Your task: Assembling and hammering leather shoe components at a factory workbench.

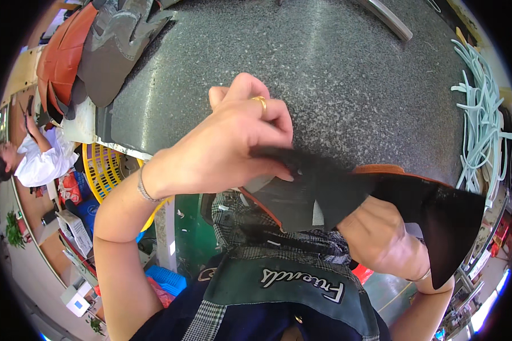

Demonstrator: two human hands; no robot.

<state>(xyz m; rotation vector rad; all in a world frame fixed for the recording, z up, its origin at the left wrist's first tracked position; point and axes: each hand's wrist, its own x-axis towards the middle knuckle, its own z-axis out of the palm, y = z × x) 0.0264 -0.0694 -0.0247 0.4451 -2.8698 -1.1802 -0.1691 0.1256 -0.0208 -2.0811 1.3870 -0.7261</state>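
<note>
Near the front edge of the dark speckled tabletop [335, 74], I hold a floppy cut leather piece [438, 213], its black side facing up and an orange-brown edge showing. My left hand [227, 139], with a ring on one finger, is closed at the left end of the piece, thumb and curled fingers pinching its dark edge. Under and behind the middle of the piece is my right hand [381, 236], closed on it with the fingertips hidden. The right end droops past my right wrist. A grey patch and a small pale strip show between the hands.
Orange-brown leather pieces [68, 54] and grey ones [105, 68] are piled at the back left. A metal bar [387, 20] lies at the far right. Pale blue strips [478, 119] hang along the right edge. A yellow basket [99, 167] and another person [45, 159] are left.
</note>
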